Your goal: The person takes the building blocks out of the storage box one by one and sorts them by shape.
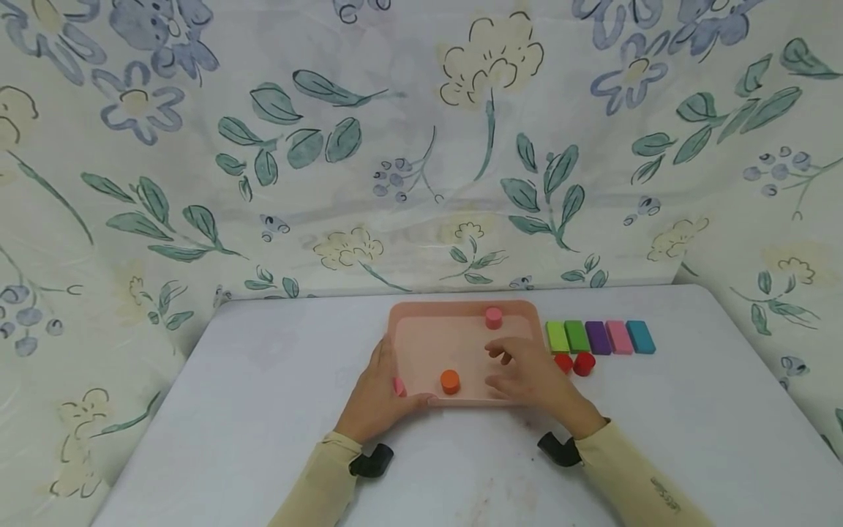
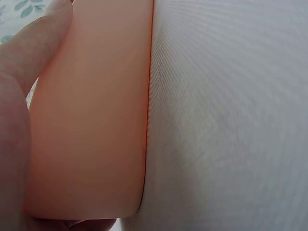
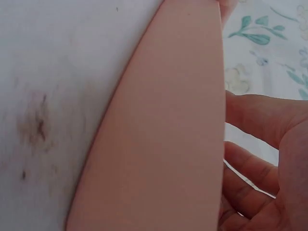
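Observation:
A shallow peach-pink tray (image 1: 461, 307) lies on the white table. My left hand (image 1: 378, 391) holds its near left corner, with the thumb along the front rim and the fingers at the left side; in the left wrist view the thumb lies over the tray wall (image 2: 96, 115). Over the tray's right part hovers my right hand (image 1: 533, 375), its fingers loosely bent and thumb apart, nothing visible between them. Inside the tray are an orange cylinder (image 1: 450, 381) near the front, a pink cylinder (image 1: 493, 318) at the back right, and a pink piece (image 1: 399, 387) partly hidden by my left hand.
Right of the tray stands a row of coloured blocks: light green (image 1: 556, 337), green (image 1: 577, 337), purple (image 1: 598, 337), pink (image 1: 619, 337) and blue (image 1: 640, 337). Before them are two red cylinders (image 1: 584, 364), one partly covered by my right hand. A floral curtain (image 1: 421, 146) hangs behind.

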Demonstrator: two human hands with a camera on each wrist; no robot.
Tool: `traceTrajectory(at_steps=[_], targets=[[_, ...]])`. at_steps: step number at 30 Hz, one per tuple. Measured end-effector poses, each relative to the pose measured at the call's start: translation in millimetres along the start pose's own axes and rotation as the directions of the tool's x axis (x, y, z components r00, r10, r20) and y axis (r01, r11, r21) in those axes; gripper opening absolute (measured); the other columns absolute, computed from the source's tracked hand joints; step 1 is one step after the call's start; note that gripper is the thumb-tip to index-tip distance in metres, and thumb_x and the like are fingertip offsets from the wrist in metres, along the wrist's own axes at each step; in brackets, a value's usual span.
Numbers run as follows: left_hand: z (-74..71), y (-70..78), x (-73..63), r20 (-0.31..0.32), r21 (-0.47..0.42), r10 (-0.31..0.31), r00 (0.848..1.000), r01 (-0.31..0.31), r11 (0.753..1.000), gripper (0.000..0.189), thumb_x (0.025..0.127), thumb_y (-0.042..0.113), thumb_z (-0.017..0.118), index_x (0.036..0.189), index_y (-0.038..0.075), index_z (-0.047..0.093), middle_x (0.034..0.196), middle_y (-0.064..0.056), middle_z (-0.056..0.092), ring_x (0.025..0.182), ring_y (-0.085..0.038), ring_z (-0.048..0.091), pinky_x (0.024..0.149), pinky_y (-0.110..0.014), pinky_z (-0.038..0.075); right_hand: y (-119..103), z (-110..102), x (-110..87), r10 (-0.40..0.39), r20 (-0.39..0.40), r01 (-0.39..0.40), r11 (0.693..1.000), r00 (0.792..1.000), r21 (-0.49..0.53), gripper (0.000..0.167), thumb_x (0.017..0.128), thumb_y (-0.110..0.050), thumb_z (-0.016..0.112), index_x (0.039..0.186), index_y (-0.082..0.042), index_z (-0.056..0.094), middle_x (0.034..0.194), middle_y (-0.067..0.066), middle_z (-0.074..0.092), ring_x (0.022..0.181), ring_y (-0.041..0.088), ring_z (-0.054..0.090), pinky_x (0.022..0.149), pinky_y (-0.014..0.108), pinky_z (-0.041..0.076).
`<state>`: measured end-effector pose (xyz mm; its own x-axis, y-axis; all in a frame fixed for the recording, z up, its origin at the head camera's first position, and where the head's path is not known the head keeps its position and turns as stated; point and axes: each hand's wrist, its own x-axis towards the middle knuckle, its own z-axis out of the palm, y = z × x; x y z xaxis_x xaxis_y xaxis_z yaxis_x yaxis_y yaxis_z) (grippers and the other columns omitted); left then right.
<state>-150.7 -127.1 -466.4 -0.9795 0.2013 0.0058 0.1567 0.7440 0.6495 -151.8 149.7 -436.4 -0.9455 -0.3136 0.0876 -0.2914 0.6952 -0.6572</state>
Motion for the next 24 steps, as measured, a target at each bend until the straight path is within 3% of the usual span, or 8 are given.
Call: traceTrajectory(at_steps=[12,24], targets=[[-1.4,0.2,-0.6,0.000,-0.003,0.007,1.000,-0.007,1.000,0.132,0.072,0.061,0.083,0.160,-0.001,0.008,0.166,-0.018,0.015,0.146,-0.036,0.032,0.116,-0.052,0.032,-11,18,10.0,-0.022,0.050,0.024,0.999,0.998,-0.024,0.049,0.082,-0.020,0.085,0.126,-0.009,0.067,0.114,0.001,0.069,0.100,0.018,0.061,0.087,0.035,0.056],[-2.3,1.4,-1.2,0.007,0.004,0.010,1.000,-0.010,1.000,0.132,0.072,0.062,0.083,0.159,-0.003,0.008,0.165,-0.020,0.015,0.147,-0.037,0.030,0.116,-0.052,0.032,-15,27,19.2,-0.064,0.104,0.062,0.998,0.993,0.025,0.045,0.083,-0.017,0.083,0.124,-0.007,0.068,0.108,-0.002,0.069,0.095,0.014,0.060,0.086,0.033,0.055]])
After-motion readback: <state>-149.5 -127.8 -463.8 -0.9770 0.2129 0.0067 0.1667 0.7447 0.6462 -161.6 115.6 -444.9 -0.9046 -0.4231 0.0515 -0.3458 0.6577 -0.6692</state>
